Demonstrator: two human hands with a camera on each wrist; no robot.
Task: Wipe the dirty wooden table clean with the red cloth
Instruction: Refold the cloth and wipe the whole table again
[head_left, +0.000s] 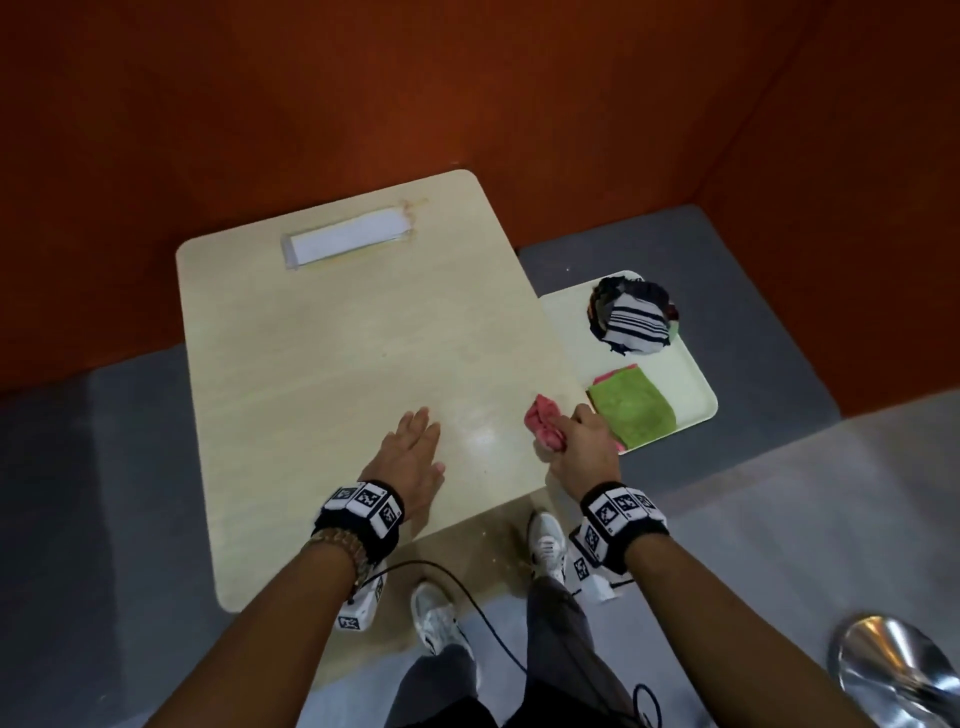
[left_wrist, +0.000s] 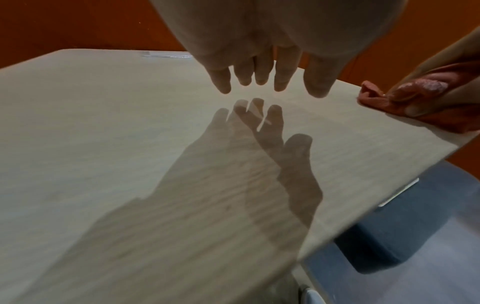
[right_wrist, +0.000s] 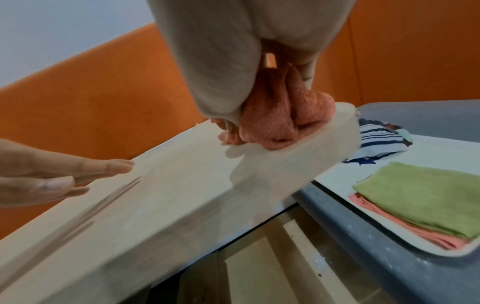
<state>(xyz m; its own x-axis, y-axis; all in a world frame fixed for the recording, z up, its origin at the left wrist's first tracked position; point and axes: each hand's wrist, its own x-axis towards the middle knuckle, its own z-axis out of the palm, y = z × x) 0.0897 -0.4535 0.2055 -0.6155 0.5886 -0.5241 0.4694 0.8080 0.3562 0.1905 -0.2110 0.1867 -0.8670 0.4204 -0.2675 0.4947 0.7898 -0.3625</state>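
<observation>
The pale wooden table (head_left: 337, 364) fills the middle of the head view. My right hand (head_left: 582, 441) grips a bunched red cloth (head_left: 543, 423) and presses it onto the table's right edge near the front corner. The right wrist view shows the cloth (right_wrist: 280, 123) crumpled under the fingers at that edge. My left hand (head_left: 415, 452) lies flat with straight fingers on the table's front part, left of the cloth. In the left wrist view its fingers (left_wrist: 262, 72) hover just over the surface (left_wrist: 103, 144) with their shadow below. A faint orange smear (head_left: 410, 205) marks the far side.
A white paper strip (head_left: 345, 239) lies near the table's far edge. To the right a cream tray (head_left: 696, 374) on a grey bench holds a folded green cloth (head_left: 631, 410) over a pink one and a striped bundle (head_left: 634, 317). Orange walls stand behind. A steel object (head_left: 893, 670) sits at bottom right.
</observation>
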